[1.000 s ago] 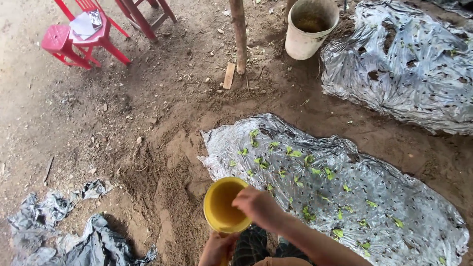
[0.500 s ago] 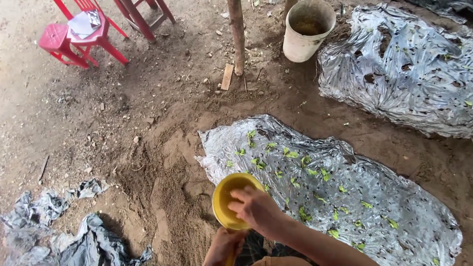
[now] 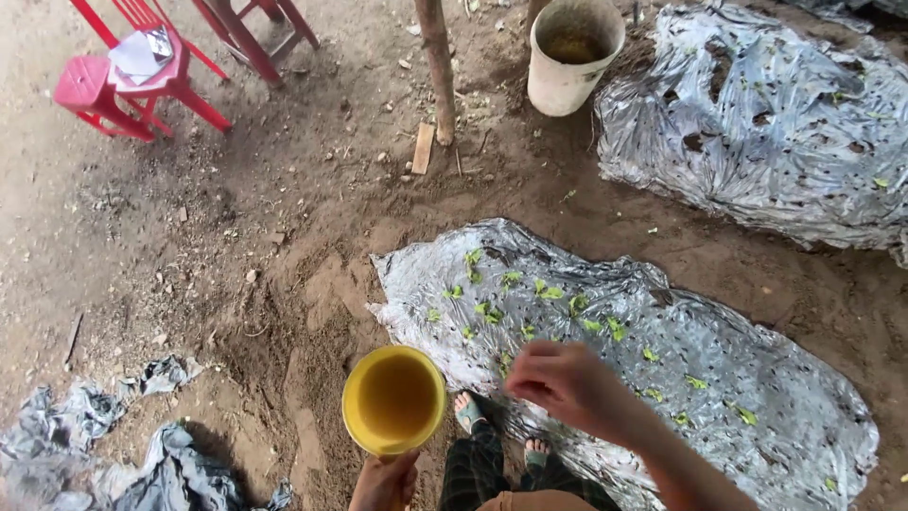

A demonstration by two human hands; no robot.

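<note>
Bare dirt floor [image 3: 236, 237] carries a silver perforated sheet [image 3: 757, 397] at three o'clock; left hand [image 3: 383, 483] grips a yellow bowl [image 3: 393, 399] closed, right hand [image 3: 567, 383] pinched shut, contents unclear.

A small white-and-dark packet [image 3: 142, 54] lies flat on the red plastic stool [image 3: 90, 85], top left.

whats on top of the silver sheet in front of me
Small green seedlings poke up through holes in the silver sheet, mostly at its near-left end. The right hand hovers over it and hides part. Whatever lies beneath the sheet is covered.
</note>
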